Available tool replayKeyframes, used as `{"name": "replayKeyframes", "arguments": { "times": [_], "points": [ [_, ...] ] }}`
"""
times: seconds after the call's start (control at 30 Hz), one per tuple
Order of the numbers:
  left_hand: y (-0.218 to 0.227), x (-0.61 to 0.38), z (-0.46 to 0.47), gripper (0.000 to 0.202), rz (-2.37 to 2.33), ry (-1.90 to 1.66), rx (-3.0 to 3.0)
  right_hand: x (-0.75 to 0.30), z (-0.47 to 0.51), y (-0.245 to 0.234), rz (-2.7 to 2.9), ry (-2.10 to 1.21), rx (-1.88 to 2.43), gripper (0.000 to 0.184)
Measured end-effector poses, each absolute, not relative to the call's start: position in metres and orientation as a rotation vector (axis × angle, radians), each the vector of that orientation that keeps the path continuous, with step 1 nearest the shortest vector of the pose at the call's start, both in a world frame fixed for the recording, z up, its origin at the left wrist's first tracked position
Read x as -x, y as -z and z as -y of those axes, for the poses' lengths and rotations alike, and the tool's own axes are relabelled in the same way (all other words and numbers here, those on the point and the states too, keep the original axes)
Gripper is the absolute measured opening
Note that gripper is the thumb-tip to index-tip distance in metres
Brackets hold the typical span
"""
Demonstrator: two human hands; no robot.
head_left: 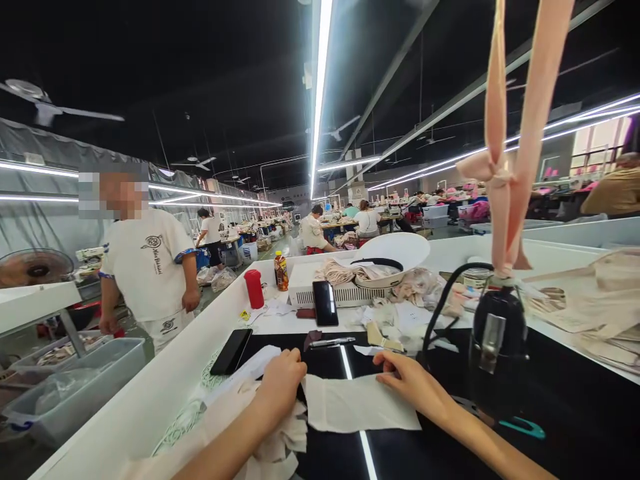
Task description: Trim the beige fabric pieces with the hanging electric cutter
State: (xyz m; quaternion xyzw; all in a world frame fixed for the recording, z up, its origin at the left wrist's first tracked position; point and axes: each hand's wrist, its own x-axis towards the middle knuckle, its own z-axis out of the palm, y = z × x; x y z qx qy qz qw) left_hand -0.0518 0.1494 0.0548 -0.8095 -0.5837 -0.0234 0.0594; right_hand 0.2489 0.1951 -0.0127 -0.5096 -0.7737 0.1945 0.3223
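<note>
Head view: a flat piece of pale cloth [360, 403] lies on a glossy black tabletop [565, 407] between the person's two hands. The left hand [281, 380] is curled at the cloth's left edge, over a heap of pale fabric [287, 433]; whether it pinches the edge, I cannot tell. The right hand [407, 383] is loosely bent at the far right corner, its fingertips touching or just above the cloth; a grip cannot be made out.

A ceiling light [320, 100] reflects as a bright stripe across the black surface. Beyond the cloth lie a pen [331, 343] and scraps, with one phone [231, 353] flat on the left and another [326, 303] propped against a white box [300, 287]. A red cup [254, 289] and a drink bottle [281, 271] stand near the white border [150, 407]. On the right, a black tool [500, 327] stands below knotted pink strips [537, 100].

Left of the table, a person in a white shirt [147, 273] stands near plastic bins [95, 380]; farther back, people sit at rows of worktables under a dark ceiling.
</note>
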Motion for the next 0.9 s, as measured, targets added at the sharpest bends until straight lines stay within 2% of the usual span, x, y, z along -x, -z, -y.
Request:
{"name": "replayKeyframes", "arguments": {
  "times": [0.13,0.27,0.43,0.53,0.73,0.9],
  "points": [
    [-0.059,0.045,-0.142,0.04,1.802,0.162,2.52,-0.249,-0.199,0.017,2.066,-0.439,1.293,0.022],
    [-0.052,0.04,-0.126,0.03,1.82,0.202,2.71,-0.248,-0.2,0.015,2.104,-0.379,1.313,0.021],
    [-0.038,0.04,-0.119,0.067,1.94,0.103,2.773,-0.25,-0.197,0.013,2.166,-0.297,1.435,0.017],
    [-0.036,0.038,-0.123,0.07,1.97,0.021,2.754,-0.251,-0.196,0.014,2.194,-0.218,1.496,0.012],
    [-0.034,0.029,-0.141,0.069,1.922,-0.042,2.68,-0.25,-0.202,0.013,2.187,-0.033,1.53,0.022],
    [-0.037,0.023,-0.14,0.07,1.925,-0.017,2.621,-0.246,-0.199,0.017,2.23,0.095,1.437,0.039]
  ]
}}
